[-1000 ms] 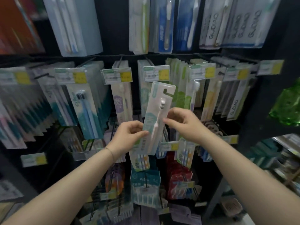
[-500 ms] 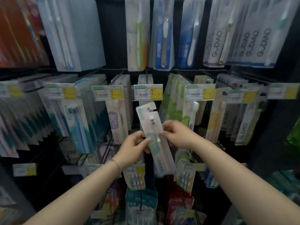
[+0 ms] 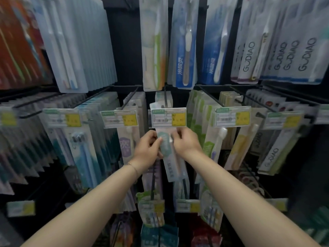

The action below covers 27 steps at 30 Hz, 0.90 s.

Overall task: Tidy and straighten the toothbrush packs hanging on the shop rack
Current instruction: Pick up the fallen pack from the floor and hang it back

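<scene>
Behind price tag (image 3: 168, 117) | pack (image 3: 173, 164) partly hidden | left hand (image 3: 147, 148), right hand (image 3: 187, 143) pinch

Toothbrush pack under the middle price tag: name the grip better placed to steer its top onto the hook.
Right, probably. The right grip pinches the toothbrush pack higher, just under the price tag and nearer the hook; the left grip holds lower on its left edge.

Printed "GUDIAO" on upper-right white packs (image 3: 249, 56) and on a lower-right pack (image 3: 272, 155). Too blurred to read on the price tags (image 3: 168, 117).
</scene>
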Tool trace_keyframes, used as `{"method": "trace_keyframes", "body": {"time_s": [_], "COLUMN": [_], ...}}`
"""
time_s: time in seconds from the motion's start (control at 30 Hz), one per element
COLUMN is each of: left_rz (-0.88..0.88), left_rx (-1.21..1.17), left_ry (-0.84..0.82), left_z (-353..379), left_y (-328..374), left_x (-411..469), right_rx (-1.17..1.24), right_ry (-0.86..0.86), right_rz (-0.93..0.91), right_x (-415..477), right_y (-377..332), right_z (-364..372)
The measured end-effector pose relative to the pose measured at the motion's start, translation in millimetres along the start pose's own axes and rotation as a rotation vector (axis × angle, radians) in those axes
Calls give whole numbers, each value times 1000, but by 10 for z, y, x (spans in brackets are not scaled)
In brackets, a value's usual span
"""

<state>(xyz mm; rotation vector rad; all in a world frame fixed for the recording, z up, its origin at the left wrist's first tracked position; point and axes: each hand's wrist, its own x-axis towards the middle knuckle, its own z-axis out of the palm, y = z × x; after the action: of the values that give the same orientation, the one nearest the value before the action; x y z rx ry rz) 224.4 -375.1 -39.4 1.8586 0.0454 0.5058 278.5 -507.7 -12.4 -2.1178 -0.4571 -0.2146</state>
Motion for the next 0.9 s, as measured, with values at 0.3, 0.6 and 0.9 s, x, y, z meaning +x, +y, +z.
{"method": "trace_keyframes", "body": {"time_s": [0.3,0.6,0.9], "left_rz": [-26,-31,-176], "left_rx": [138,286,514], "left_ry": [-75,-63,-170], "left_z": [0,-7,-155], "left_y": [-58,-69,-48], "left_x": [199,187,-25], "right_rx": [160,195,135], "right_ry": [57,74,189], "right_rz": [78,117,-17], "right_x": [-7,18,-247], "right_y": [129,152,76], "right_z": [206,287,224]}}
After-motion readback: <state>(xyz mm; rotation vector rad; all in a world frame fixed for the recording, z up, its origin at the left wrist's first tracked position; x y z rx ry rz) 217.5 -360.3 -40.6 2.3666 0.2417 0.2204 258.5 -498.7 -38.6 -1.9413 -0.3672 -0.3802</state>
